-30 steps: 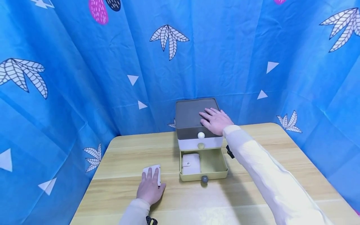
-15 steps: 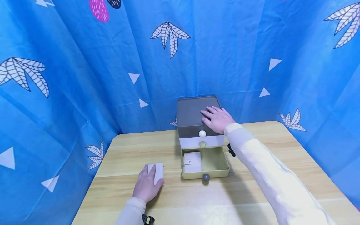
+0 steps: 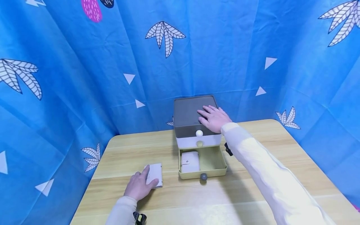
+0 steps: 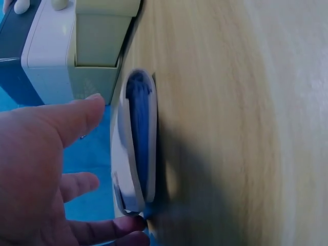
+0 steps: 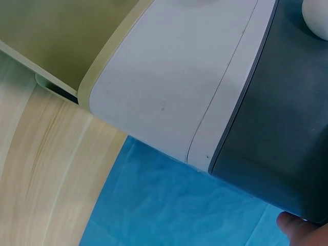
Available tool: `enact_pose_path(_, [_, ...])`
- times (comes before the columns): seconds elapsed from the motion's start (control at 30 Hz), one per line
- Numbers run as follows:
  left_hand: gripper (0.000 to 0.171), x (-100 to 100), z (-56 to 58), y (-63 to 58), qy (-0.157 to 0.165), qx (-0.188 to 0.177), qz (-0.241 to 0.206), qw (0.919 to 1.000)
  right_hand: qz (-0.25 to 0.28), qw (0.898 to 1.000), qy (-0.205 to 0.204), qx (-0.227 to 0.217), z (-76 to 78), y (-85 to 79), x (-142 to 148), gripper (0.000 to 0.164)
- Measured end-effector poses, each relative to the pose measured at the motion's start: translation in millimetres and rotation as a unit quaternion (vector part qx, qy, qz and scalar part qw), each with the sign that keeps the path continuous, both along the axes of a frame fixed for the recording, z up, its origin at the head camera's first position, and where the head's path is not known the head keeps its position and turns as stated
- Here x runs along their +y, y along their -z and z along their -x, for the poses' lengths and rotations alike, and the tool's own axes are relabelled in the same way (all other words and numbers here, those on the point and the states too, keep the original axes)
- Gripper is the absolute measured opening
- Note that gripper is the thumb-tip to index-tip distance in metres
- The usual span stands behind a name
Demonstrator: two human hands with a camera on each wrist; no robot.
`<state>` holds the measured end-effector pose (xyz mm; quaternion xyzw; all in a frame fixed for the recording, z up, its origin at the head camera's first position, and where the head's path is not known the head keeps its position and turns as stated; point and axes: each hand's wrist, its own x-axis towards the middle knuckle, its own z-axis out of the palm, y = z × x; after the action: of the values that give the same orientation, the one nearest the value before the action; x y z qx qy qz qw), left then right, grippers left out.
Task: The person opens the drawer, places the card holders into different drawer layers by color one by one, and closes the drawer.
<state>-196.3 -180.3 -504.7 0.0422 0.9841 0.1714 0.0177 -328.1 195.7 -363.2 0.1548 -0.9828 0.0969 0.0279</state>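
A white card holder (image 3: 155, 175) with bluish inner sleeves (image 4: 139, 133) lies on the table left of the drawer unit. My left hand (image 3: 139, 185) is over its left side, thumb and forefinger spread. In the left wrist view, fingertips reach the holder's strap end while the thumb stays apart from the cover. My right hand (image 3: 215, 118) rests, fingers extended, on the grey top (image 3: 187, 111) of the small drawer unit. Its bottom drawer (image 3: 215, 159), yellow-green, is pulled out. Inside, on the left, lies another white card holder (image 3: 190, 162) with a snap strap.
Above the pulled-out drawer, the white drawer (image 3: 185, 143) and dark grey drawer (image 3: 184, 132) are closed. A round grey knob (image 3: 203, 177) juts from the bottom drawer's front. Wooden table (image 3: 118, 156) surrounds the unit; a blue patterned curtain (image 3: 219, 62) hangs behind.
My left hand has shifted left and turned, its fingers moving from lying across the card holder to its left side, uncovering more of it. The right hand stays on the unit's top.
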Motion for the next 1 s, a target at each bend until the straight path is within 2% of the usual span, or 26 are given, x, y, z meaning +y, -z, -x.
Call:
enact_pose_path(0.23, [0.081,2,1.8,3.5,-0.002,0.01,0.005,0.9999,0.005,1.0,-0.001,0.0,-0.9,-2.4,-1,0.055])
enact_pose_path(0.43, [0.082,3,3.2,6.2,-0.013,0.012,-0.02,0.9996,0.001,1.0,-0.001,0.0,-1.3,-1.8,0,0.055])
enact_pose_path(0.67, [0.083,6,7.7,8.8,-0.016,0.008,-0.077,0.9969,-0.005,1.0,0.002,0.004,0.2,-1.4,3,0.055])
enact_pose_path(0.83, [0.076,4,11.2,13.6,-0.01,0.008,-0.115,0.9933,-0.005,1.0,0.002,0.001,1.2,-0.4,1,0.056])
enact_pose_path(1.0, [0.072,6,12.4,12.2,-0.006,0.013,-0.154,0.9879,0.002,1.0,0.003,0.0,1.1,-0.6,2,0.055])
